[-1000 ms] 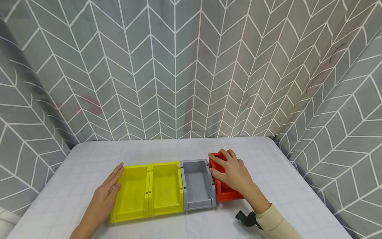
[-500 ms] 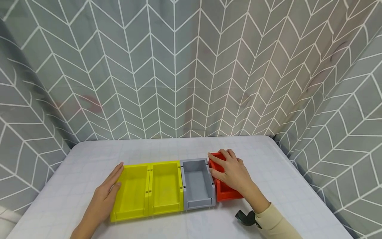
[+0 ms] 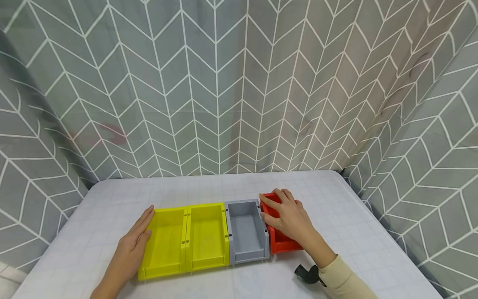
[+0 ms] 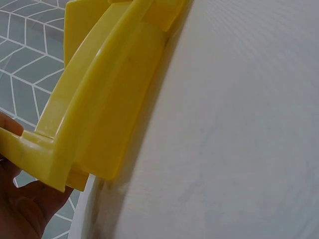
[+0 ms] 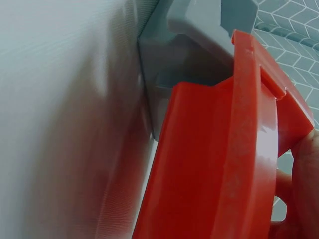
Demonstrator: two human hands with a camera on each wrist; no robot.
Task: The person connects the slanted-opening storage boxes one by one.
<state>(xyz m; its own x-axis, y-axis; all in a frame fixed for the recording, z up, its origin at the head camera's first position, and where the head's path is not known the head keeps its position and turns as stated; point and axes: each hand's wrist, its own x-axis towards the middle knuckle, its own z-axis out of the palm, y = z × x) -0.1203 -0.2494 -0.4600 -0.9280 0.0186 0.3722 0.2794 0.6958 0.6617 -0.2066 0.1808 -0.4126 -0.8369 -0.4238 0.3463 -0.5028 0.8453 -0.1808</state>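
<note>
Two yellow storage bins [image 3: 207,236], a grey bin [image 3: 246,232] and a red bin [image 3: 285,245] stand side by side in a row on the table. My left hand [image 3: 128,249] lies along the outer side of the leftmost yellow bin [image 3: 164,236], its fingers straight against the wall. Over the red bin, my right hand [image 3: 293,218] grips its walls, with thumb and index finger at the left rim beside the grey bin. The right wrist view shows the red bin tilted against the grey bin [image 5: 184,59]. All the bins look bare inside.
A black curved piece [image 3: 308,274] lies by my right sleeve [image 3: 345,278], partly hidden by it. The white-covered table [image 3: 194,187] ends at a patterned curtain [image 3: 220,104] behind and at the sides.
My right hand and the red bin have shifted very slightly left. The left hand keeps its place against the yellow bin; the head view has moved a little.
</note>
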